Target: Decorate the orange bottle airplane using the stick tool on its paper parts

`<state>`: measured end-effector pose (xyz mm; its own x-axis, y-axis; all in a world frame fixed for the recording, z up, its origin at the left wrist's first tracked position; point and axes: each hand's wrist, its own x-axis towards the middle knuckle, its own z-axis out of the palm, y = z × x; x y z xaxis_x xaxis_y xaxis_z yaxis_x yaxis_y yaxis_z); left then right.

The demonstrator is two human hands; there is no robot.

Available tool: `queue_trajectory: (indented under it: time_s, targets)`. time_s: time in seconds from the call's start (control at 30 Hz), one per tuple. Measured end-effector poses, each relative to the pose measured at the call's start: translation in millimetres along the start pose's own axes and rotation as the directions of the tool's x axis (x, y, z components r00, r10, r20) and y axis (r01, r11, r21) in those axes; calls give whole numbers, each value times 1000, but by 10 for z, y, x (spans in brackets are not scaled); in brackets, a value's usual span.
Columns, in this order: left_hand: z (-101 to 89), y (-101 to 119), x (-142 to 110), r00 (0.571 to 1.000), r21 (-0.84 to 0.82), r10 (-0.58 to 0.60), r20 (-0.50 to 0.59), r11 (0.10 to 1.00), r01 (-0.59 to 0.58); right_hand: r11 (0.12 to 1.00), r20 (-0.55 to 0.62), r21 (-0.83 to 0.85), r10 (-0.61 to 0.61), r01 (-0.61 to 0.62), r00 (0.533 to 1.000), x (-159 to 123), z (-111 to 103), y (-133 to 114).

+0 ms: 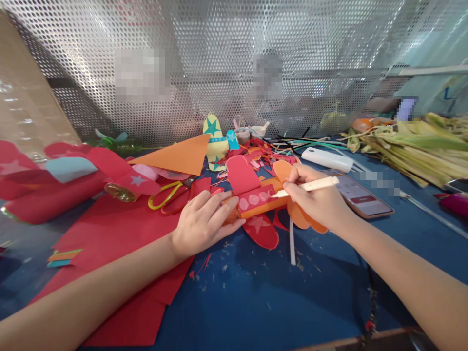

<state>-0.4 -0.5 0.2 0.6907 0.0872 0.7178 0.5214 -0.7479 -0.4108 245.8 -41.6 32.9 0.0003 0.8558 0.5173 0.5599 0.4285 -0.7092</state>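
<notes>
A toy plane (pixel 252 209) of orange and red paper lies on the blue table, with red wings and rounded orange tail pieces. Pale circles run along the red strip on its body. My left hand (pixel 204 219) is around the orange end at its left, fingers over the top and thumb on the near side. Between the fingers of my right hand (pixel 310 192) is a white marker pen (pixel 318 184); its tip touches the right end of the red strip. A pale star marks the near red wing (pixel 259 229).
Left are red paper sheets (pixel 120 234), yellow-handled scissors (pixel 166 195), an orange sheet (pixel 179 155) and another red paper plane (pixel 73 180). Behind are a yellow paper plane (pixel 217 146) and scraps (pixel 256 153). Right are a phone (pixel 369 197), a white device (pixel 327 159) and dried husks (pixel 413 144).
</notes>
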Motion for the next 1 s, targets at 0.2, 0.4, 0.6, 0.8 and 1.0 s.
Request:
queue_trajectory:
  time_s: [0.2,0.4,0.6,0.8,1.0]
  targets:
    - [-1,3,7,1000,3,-6,1,1000,6,1000,-10,-3,-27,26,1000,3,-2,14]
    - [-4,-2,2,1000,7,-4,3,1000,4,999,-22,-18,-38,37,999,9,3,9]
    - [3,-2,-3,1000,6,-9,-1,1000,9,999,-35,-23,-46,45,998,11,5,9]
    - [3,-4,-6,1000,-2,-2,6,1000,2,999,-44,-12,-44,43,998,20,-2,15]
    - [4,-3,-10,1000,0,-5,7,1000,5,999,-46,0,-33,33,998,14,-2,20]
